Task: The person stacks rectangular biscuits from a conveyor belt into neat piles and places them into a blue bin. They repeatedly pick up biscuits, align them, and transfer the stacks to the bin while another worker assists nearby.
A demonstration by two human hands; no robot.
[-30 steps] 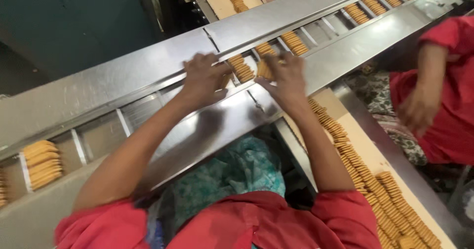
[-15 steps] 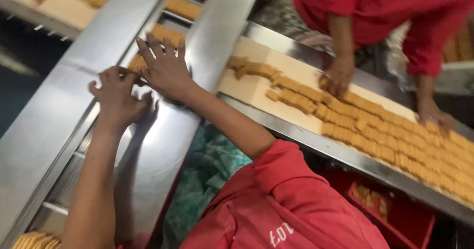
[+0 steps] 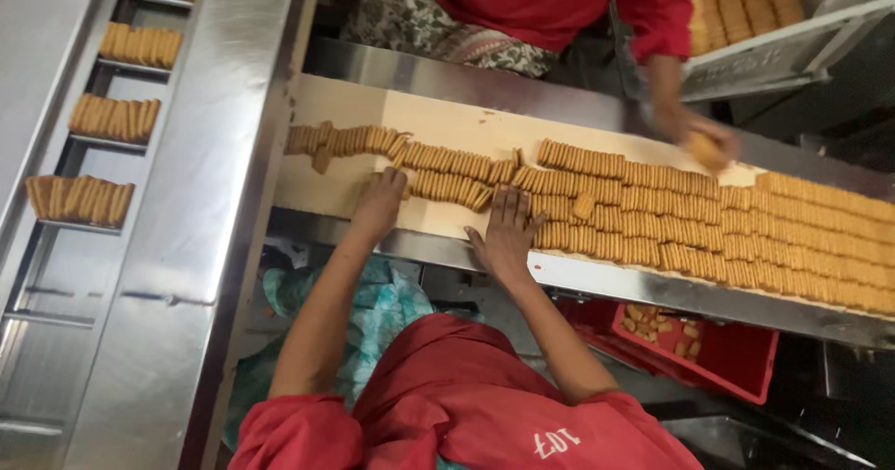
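Head view shows your left hand (image 3: pixel 380 204) cupped, fingers together, against one end of a short row of biscuits (image 3: pixel 447 186) on the cream belt (image 3: pixel 345 106). Your right hand (image 3: pixel 508 232) lies spread flat at its other end, gripping nothing.

four biscuit stacks (image 3: pixel 79 200) in conveyor pockets, one red crate (image 3: pixel 736 353), three hands (image 3: pixel 508 237)
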